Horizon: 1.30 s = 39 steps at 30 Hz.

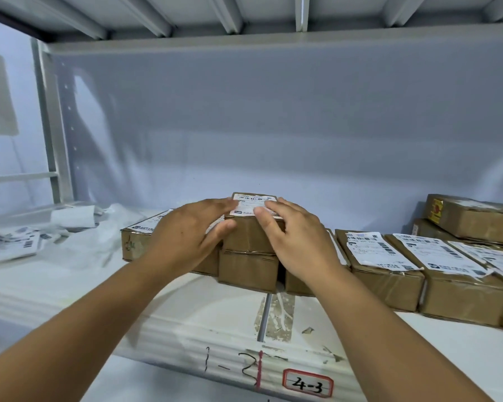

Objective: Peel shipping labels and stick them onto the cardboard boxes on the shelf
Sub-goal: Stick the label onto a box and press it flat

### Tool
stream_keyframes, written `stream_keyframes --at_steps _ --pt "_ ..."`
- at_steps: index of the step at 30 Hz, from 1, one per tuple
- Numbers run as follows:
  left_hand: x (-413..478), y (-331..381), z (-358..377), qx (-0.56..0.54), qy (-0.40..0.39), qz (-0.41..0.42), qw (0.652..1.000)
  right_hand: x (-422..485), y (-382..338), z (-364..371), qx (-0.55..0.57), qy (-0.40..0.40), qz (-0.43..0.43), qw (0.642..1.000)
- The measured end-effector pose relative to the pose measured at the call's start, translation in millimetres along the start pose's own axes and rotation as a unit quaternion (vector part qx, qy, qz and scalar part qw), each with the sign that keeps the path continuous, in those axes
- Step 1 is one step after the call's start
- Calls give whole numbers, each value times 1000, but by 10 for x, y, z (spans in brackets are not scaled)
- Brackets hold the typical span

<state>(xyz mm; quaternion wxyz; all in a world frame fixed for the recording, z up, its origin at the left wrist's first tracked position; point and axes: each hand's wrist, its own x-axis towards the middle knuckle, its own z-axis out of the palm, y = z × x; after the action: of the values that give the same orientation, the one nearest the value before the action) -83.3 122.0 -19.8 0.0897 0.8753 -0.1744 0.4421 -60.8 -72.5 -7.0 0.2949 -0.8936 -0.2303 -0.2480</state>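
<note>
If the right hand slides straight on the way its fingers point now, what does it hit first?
Probably the fingertips of the left hand: the right hand lies on the white shipping label atop the small brown cardboard box, fingers aimed left and away, towards them.

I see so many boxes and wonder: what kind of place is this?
Probably a parcel storeroom or warehouse. Taped cardboard boxes with barcoded shipping labels sit on a metal shelf with a 4-3 tag on its front edge. The left hand and right hand press a label onto the top box.
</note>
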Motion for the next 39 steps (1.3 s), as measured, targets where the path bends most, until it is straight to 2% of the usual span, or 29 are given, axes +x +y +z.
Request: stream_keyframes --at_steps 2,5,8,10,17,20,22,25,27,29,31,36,39 --pt "-138 -175 -26 80 45 -26 995 -25 -25 -38 -37 -19 4 999" --pt "-252 -367 -39 127 88 -206 966 -42 -52 -62 -49 -20 -7 999" --pt "-250 -489 23 60 56 -387 918 -52 -70 -62 -50 -6 -17 999" --pt "-271 -543 79 12 5 -431 902 -59 -87 -66 -52 2 -19 998" --pt "-300 -584 84 -69 24 -427 901 -34 -216 -53 -102 40 -13 994" --pt "-299 -565 97 -65 27 -432 899 18 -270 -33 -156 59 -19 986" --pt "-289 -532 90 -21 26 -426 904 69 -269 -57 -138 99 -6 985" --pt "-281 -465 63 30 44 -325 944 158 -246 -96 -72 169 15 983" --pt "-278 -396 57 18 8 -237 971 219 -274 -98 -17 184 29 982" --pt "-293 -354 83 14 -62 -202 977 269 -328 -67 16 181 46 982" --pt "-300 -361 111 7 -89 -203 975 297 -381 -10 23 182 46 982" --pt "-292 -376 89 -42 -52 -197 978 368 -628 201 -66 146 -13 987" --pt "-256 -411 27 -62 74 -254 962 447 -857 314 -141 110 -51 982"
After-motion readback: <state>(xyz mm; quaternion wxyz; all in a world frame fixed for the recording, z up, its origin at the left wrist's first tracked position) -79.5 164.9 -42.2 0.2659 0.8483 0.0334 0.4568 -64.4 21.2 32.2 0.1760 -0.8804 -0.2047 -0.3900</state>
